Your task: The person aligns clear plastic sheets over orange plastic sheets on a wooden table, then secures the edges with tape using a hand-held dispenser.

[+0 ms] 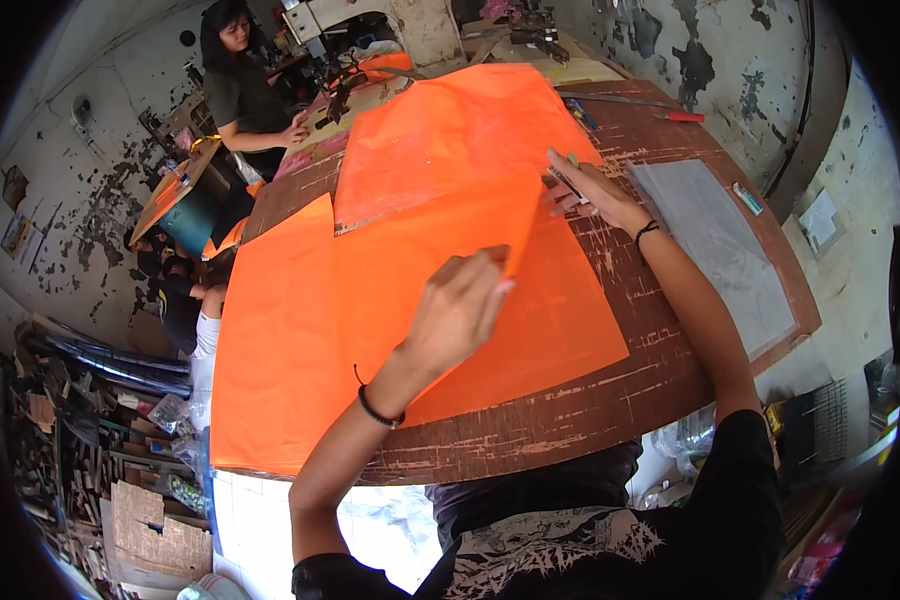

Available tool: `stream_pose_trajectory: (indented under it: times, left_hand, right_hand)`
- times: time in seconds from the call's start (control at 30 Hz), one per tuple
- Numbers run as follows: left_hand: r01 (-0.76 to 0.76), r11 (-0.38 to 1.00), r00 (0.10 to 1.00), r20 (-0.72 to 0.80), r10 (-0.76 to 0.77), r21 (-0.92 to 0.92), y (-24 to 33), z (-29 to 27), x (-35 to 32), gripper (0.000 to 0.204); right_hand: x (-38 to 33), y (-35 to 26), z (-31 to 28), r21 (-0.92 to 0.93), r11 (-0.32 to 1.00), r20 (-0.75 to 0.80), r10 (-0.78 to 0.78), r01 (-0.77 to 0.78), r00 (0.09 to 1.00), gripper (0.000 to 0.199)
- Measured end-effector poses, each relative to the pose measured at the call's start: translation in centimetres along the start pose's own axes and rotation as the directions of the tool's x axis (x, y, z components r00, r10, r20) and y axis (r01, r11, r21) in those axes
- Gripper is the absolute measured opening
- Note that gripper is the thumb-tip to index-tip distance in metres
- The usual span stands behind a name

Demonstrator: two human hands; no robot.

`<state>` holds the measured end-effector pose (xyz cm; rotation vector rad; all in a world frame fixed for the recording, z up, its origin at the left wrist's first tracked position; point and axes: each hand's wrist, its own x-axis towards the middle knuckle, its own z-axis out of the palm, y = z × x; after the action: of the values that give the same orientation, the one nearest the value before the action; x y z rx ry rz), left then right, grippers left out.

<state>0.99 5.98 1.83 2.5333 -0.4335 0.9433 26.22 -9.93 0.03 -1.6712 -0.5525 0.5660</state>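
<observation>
On the brown worktable [610, 400] lie two orange sheets [370, 300], the upper one overlapping the lower. The left hand [457, 312] pinches a lifted corner of the lower sheet (fingers closed on it). The right hand [592, 190], at the sheets' right edge, grips one thin pen-like tool [567, 180]; one grey sheet [715, 240] lies further right.

Two small rectangular pictures or posters [15, 210] hang on the peeling left wall; their details are too blurred to tell

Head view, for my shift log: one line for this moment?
left hand: pinching cut edge of large orange paper sheet | right hand: holding slim cutting tool on sheet | surface: worn brown wooden table
</observation>
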Motion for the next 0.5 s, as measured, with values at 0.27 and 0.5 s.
stream_pose_trajectory:
  times: [0.27,0.5]
  left_hand:
    - [-0.266,0.938,0.955,0.194,0.225,0.22,2.2,2.5,-0.1,0.014]
    - [-0.422,0.844,0.904,0.227,0.362,0.332,4.9,1.5,-4.4,0.033]
  right_hand:
    - [1.8,1.7,-0.1,-0.312,0.95,0.052,-0.019,0.034,0.998,0.031]
    - [1.2,0.1,1.7,-0.257,0.923,0.003,-0.294,0.285,0.956,0.032]
